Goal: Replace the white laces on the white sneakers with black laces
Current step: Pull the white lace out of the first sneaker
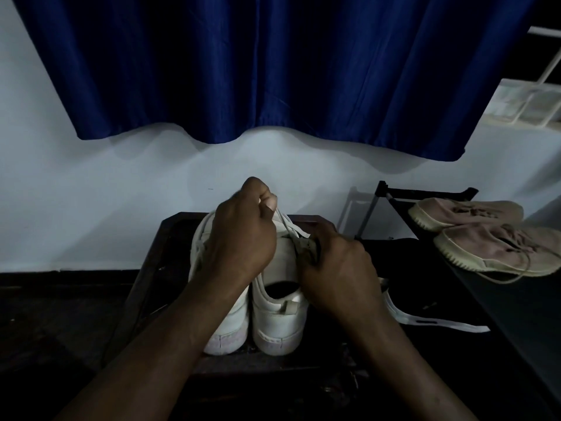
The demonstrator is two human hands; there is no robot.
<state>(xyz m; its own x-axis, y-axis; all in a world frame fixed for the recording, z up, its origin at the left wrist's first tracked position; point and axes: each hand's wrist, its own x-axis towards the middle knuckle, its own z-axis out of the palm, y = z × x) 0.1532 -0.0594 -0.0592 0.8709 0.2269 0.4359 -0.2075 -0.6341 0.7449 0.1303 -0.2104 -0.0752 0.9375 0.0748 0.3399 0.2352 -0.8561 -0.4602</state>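
On the dark table the two white sneakers stood side by side, heels toward me, toes toward the wall, long axes running away from me. My left hand pinched a white lace in curled fingers above the right sneaker; my right hand gripped that sneaker's upper by the eyelets

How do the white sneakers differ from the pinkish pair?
The white sneakers are handled by the left hand and right hand; the pinkish sneakers lie untouched on the black shelf. The white sneakers turn heels to the camera; the pinkish sneakers show their sides. Both pairs sit together.
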